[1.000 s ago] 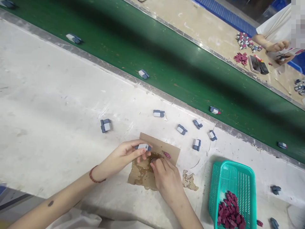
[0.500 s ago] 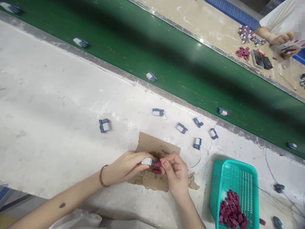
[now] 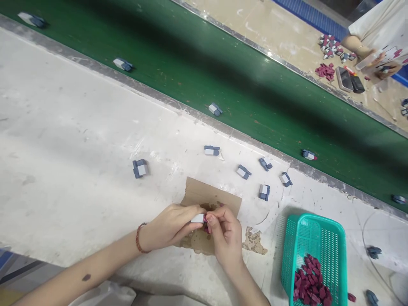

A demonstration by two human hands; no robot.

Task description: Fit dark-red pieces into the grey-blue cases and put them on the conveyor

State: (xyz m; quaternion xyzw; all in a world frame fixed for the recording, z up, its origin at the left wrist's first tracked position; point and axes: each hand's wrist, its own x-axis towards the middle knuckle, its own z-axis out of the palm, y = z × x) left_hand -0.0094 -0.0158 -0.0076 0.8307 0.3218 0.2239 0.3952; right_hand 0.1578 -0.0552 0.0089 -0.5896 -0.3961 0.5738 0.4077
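Over the cardboard: both hands meet above a torn brown cardboard sheet (image 3: pixel 207 196) lying on the white bench (image 3: pixel 70 140)
Left hand: the left hand (image 3: pixel 172 224), a beaded bracelet at its wrist, is closed around a small white-and-blue block (image 3: pixel 198 218), pinched between thumb and fingertips
Right hand: the right hand (image 3: pixel 225 236) is curled, its fingertips pressing a dark red piece (image 3: pixel 207 228) against the end of the block; most of that piece is hidden
Block position: held just above the cardboard's stained middle, between the two hands
Loose blocks: six more blue-and-white blocks (image 3: pixel 244 171) lie scattered on the bench beyond the cardboard, one (image 3: pixel 140 168) well apart to the left
Basket: a teal plastic basket (image 3: pixel 314 231) sits near the right hand, part-filled with dark red pieces (image 3: pixel 308 284)
Belt: a green conveyor belt (image 3: pixel 255 93) runs diagonally behind the bench and carries several similar blocks (image 3: pixel 215 109)
Far side: another person's hands (image 3: pixel 372 59) are busy at a beige table (image 3: pixel 270 29) with more red and blue parts
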